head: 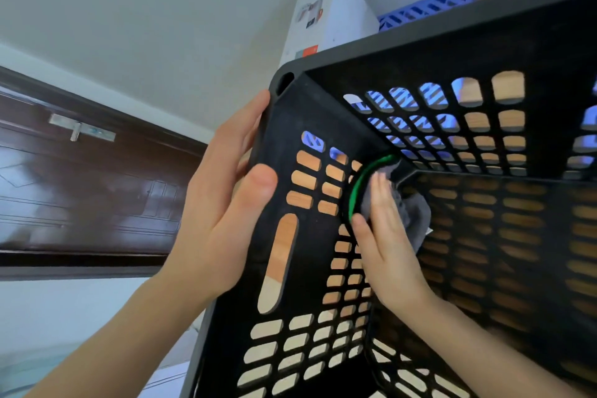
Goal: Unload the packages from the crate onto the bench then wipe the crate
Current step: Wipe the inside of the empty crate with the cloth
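Nearest the lens, a person's left hand [223, 203] is clamping the left wall of the black slotted crate [436, 52], with the thumb lying on the inside face and the fingers stretching along the outside. Just beyond, the right hand [387, 252] is pressing a grey cloth [413, 210] with a green hem into the far left inner corner, its fingers lying nearly flat on the fabric rather than closing around it. No packages are showing inside the crate, which is sitting on the wooden desk [281, 252] that is visible through the slots. Past the far rim, a white box [336, 10], likely one of the unloaded packages, is standing just beside a blue crate [429, 6]. Unloading is apparently finished and wiping is under way, so trouble is looking likeliest at the corner. The bunched cloth or its hem may be catching in a slot and pulling free of the flat fingers. A harder push may also be shoving the crate towards the white box if the left hand's hold is slipping.
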